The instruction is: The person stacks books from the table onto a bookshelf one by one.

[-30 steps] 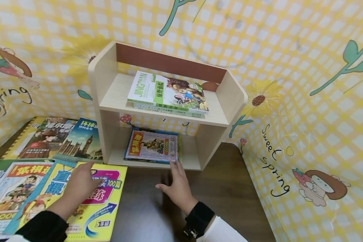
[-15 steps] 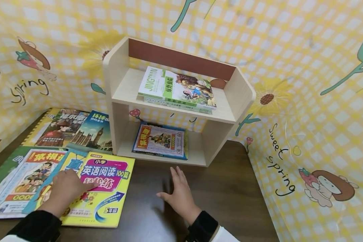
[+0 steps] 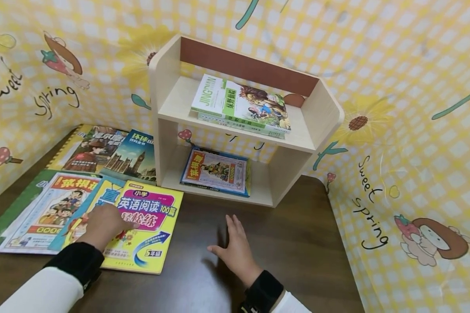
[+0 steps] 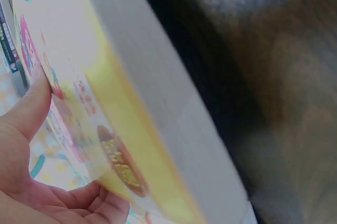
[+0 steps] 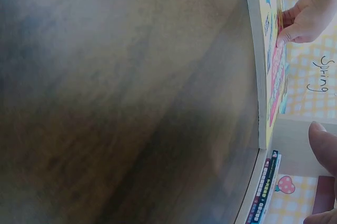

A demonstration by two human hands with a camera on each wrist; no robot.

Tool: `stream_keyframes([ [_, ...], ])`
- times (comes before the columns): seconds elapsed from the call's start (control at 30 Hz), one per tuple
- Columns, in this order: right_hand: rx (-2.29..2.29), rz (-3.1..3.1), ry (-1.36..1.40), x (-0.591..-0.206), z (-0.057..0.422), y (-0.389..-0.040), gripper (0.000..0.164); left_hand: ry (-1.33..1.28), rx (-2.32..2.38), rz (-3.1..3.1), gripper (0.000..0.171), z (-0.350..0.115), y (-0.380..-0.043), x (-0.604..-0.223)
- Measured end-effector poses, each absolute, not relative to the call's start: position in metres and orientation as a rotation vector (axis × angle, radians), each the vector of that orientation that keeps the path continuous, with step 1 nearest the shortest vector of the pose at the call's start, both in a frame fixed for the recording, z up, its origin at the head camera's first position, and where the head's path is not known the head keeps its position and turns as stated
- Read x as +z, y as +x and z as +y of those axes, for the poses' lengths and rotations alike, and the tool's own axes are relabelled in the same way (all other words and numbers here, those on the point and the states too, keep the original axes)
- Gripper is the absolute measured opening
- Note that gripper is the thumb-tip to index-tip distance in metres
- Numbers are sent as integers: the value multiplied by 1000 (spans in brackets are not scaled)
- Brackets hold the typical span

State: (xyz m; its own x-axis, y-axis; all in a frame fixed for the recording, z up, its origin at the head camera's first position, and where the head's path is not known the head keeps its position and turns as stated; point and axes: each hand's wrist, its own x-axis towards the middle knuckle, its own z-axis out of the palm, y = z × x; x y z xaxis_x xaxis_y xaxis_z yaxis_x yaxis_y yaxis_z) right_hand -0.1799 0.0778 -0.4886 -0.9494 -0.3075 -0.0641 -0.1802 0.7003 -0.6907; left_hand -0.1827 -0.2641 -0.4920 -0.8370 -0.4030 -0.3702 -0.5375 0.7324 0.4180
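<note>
Fingers of the left hand (image 3: 105,225) pinch the yellow English reading book (image 3: 149,243) between them, thumb on its cover; to their right, the right hand (image 3: 236,252) spreads wide, holding nothing, over the desk (image 3: 196,284).

L hand (image 3: 104,224) hides part of the yellow book (image 3: 146,234) & of the blue book (image 3: 109,195) beneath it. R hand (image 5: 324,149) is cut by R-wrist view's edge. Counter (image 4: 295,87) is blurred in L-wrist view.

A dark wood-grained table (image 3: 196,256) is gleaming; a yellow paper book (image 3: 149,239) is looking glossy, a pale wooden shelf (image 3: 290,174) smooth and matt.
</note>
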Motion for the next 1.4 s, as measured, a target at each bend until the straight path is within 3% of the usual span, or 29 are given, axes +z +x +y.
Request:
stream_keyframes([
  [0.33,-1088,2718,-371,-493,82,-178,93,-750,1093,2558,82,-266,-175,-493],
  [0.57,-1122,2698,-352,-498,85,-180,90,-557,1358,2527,66,-278,-159,-502],
  [0.87,-1208,2605,-330,-502,77,-184,87,-385,1622,2445,70,-273,-140,-494],
  [1.13,-1533,2259,-313,-498,69,-183,86,-241,1912,2216,75,-240,-133,-467],
  [1.27,-1717,1989,-335,-493,65,-179,78,-166,2076,2081,71,-222,-136,-458],
  [1.4,-1830,1873,-360,-487,64,-174,60,-156,2179,2027,66,-204,-140,-454],
])
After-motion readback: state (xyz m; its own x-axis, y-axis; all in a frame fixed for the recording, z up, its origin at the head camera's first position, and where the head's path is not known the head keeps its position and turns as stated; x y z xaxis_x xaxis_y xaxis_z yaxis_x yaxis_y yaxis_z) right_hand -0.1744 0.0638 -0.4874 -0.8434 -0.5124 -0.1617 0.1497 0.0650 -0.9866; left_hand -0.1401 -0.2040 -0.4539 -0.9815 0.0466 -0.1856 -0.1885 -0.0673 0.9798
